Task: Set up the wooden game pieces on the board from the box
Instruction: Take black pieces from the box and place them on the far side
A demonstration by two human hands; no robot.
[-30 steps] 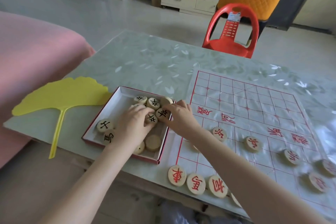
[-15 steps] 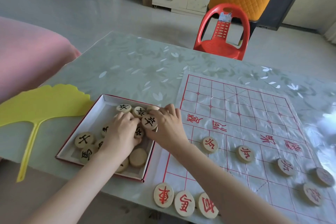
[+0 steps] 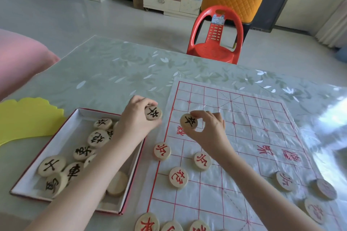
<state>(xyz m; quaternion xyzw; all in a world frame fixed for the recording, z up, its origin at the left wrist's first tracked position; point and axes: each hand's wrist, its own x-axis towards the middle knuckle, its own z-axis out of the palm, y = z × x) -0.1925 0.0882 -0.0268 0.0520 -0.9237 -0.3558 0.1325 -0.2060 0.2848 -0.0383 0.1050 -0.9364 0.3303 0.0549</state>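
Observation:
A red-edged box [image 3: 30, 180] at the lower left holds several round wooden pieces with black characters. The plastic board sheet [image 3: 244, 137] with a red grid lies to its right, with several red-lettered pieces on its near rows. My left hand [image 3: 135, 118] is raised over the box's far right corner, pinching a black-lettered piece [image 3: 153, 113]. My right hand [image 3: 208, 129] hovers over the board's left side, fingers closed on another black-lettered piece [image 3: 188, 121]. My left forearm hides part of the box.
A yellow leaf-shaped fan [image 3: 26, 118] lies left of the box. A red plastic chair [image 3: 216, 39] stands beyond the table's far edge, and a pink cushion [image 3: 20, 58] borders the left. The table [image 3: 112, 69] has a green floral cover.
Both hands have lifted out of the box, each carrying a black-lettered piece. The right hand has moved right over the board; the view has shifted closer.

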